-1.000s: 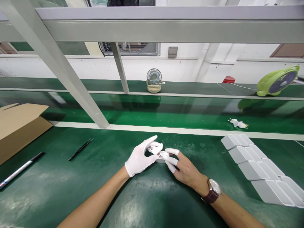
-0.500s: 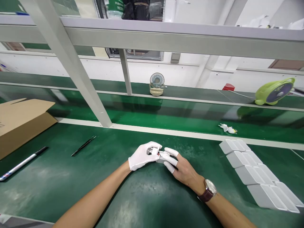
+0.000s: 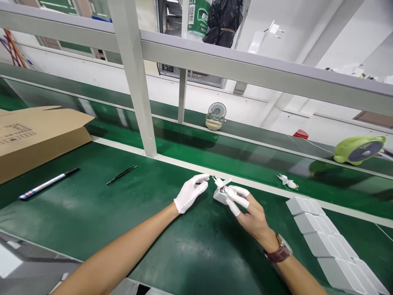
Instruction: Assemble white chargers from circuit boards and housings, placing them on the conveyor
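My right hand (image 3: 245, 205), with white finger covers and a watch at the wrist, grips a small white plastic casing (image 3: 220, 196) above the green bench. A white plug piece with metal pins (image 3: 218, 182) rests at the casing's top, and something small and red shows inside. To the left, my left hand (image 3: 192, 192) wears a white glove. Its thumb and fingers are curved with a gap between them, and nothing shows in it. Its fingertips are close to the pins, apart from them.
White trays (image 3: 327, 241) stand in a row at the right. Black tweezers (image 3: 121, 175), a marker (image 3: 49, 183) and a cardboard box (image 3: 43, 131) lie left. White plug parts (image 3: 287, 181) sit beyond the pale strip. A metal post (image 3: 135, 82) rises behind.
My left hand has let go of the white piece and moved off to the left. My right hand still holds the casing, now apart from it. The camera view has tilted and shifted.
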### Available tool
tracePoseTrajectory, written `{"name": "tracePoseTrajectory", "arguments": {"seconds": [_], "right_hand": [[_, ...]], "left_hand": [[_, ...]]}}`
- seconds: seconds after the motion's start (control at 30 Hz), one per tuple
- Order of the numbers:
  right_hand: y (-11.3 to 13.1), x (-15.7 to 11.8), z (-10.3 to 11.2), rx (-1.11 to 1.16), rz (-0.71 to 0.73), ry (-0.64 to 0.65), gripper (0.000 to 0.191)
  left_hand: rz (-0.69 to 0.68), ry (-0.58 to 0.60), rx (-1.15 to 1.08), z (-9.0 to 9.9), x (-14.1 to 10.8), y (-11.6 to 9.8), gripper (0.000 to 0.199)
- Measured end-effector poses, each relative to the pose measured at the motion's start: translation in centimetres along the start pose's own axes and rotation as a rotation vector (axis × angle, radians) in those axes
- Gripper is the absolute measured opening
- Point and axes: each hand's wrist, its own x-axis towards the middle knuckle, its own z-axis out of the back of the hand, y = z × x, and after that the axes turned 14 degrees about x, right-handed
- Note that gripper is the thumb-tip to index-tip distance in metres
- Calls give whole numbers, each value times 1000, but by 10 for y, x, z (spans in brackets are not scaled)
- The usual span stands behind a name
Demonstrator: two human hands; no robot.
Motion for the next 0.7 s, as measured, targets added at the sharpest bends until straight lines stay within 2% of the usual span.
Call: {"name": "tracePoseTrajectory", "arguments": {"seconds": [0.1,0.17,0.23,0.3,0.37,0.57,0.7], "right_hand": [[2,1,-2,16,-12,-20,52],[0,-5,-10,45,-70,53,47],[-3,-12,-18,67,-147,163,43],[-5,-18,-24,73,-195,208,41],[-7,-22,-26,64,-204,196,42],[-10,-32,-23,-71,-142,138,49],[-12,-35,-16,-146,-84,84,56]], "left_hand": [[-31,-14,48,-1,-2,-4,49],[-69,16,85,-4,-4,-7,50],[-113,68,165,-8,-6,-10,60],[-145,112,252,-12,-8,-12,70],[-139,112,300,-13,-8,-12,67],[-147,114,319,-10,-4,-5,36],[-128,134,322,-12,-4,-5,36]]}}
